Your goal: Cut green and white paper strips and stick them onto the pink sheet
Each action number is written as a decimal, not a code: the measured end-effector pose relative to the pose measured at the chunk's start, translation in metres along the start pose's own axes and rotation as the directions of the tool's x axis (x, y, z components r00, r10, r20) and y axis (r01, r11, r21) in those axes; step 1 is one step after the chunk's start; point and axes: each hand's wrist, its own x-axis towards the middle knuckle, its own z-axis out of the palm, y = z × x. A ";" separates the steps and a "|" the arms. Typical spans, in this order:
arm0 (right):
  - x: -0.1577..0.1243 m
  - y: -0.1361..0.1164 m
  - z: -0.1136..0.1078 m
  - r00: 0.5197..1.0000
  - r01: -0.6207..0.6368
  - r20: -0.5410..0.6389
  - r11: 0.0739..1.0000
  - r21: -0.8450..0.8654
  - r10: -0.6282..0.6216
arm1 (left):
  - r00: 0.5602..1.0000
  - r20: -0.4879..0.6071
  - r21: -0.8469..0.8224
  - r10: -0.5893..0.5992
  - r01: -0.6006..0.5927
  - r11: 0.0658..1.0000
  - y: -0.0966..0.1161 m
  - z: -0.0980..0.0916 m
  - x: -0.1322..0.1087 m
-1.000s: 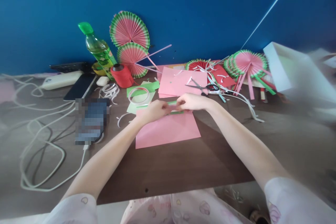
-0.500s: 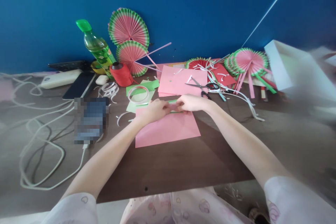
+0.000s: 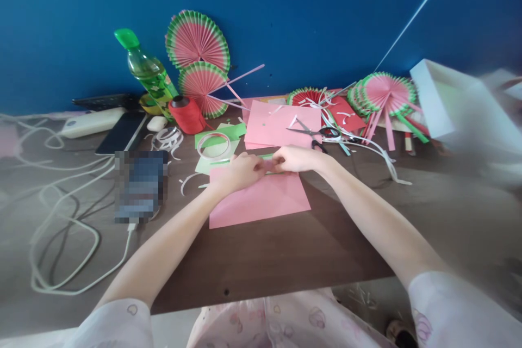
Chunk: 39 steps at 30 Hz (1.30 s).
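Observation:
A sheet of pink paper (image 3: 261, 201) lies flat in front of me, with narrow green edging along its far side. My left hand (image 3: 243, 169) is closed at that far edge, its fingertips pinching the paper. Close beside it, my right hand (image 3: 299, 159) pinches the same edge, thumb and fingers pressed together. A short stretch of pink and green folded edge shows between the two hands; the rest of it is hidden under the fingers. Beyond my left hand rests a tape roll (image 3: 214, 158) on green paper (image 3: 231, 130). Scissors (image 3: 329, 133) lie beyond my right hand.
Folded watermelon-coloured fans (image 3: 197, 38) lean on the blue wall, and more fans (image 3: 387, 92) lie right. A bottle (image 3: 147, 65), a red thread spool (image 3: 186, 115), a phone (image 3: 144, 185) and looped white cables (image 3: 98, 239) are left. A white box (image 3: 440, 98) stands right.
Both hands stay at the paper's far edge with almost the same pinch. The whole view has shifted very slightly; nothing was let go or picked up.

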 end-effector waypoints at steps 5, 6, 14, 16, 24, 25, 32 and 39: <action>0.001 0.002 0.000 1.000 0.026 -0.004 1.000 0.016 -0.026 | 1.000 -0.003 0.024 -0.016 0.016 1.000 0.005 0.001 -0.001; 0.001 0.001 0.000 1.000 0.025 0.000 0.999 0.021 -0.025 | 1.000 -0.007 0.029 -0.014 0.014 0.999 0.005 0.001 -0.001; 0.001 0.001 0.000 0.999 0.026 0.023 0.999 0.032 -0.027 | 1.000 -0.025 0.082 -0.009 0.011 0.997 0.006 0.003 -0.001; 0.001 0.002 0.000 0.999 0.034 0.019 0.999 0.035 -0.035 | 1.000 -0.030 0.097 -0.008 0.011 0.995 0.006 0.004 -0.002; 0.000 -0.001 0.001 1.000 0.018 -0.003 1.000 -0.002 -0.018 | 0.998 -0.053 0.149 -0.014 0.022 0.989 0.011 0.006 -0.001; 0.000 -0.001 0.001 1.000 0.013 -0.008 1.000 -0.011 -0.013 | 0.999 -0.046 0.155 -0.023 0.030 0.987 0.012 0.005 -0.001; -0.002 -0.006 0.000 0.999 -0.052 -0.012 0.998 -0.043 0.052 | 0.997 -0.023 0.143 -0.080 0.083 0.986 0.013 -0.002 -0.001; -0.005 -0.014 0.000 0.995 -0.087 -0.056 0.989 -0.123 0.081 | 0.999 -0.028 0.077 -0.039 0.041 0.996 0.007 -0.001 -0.002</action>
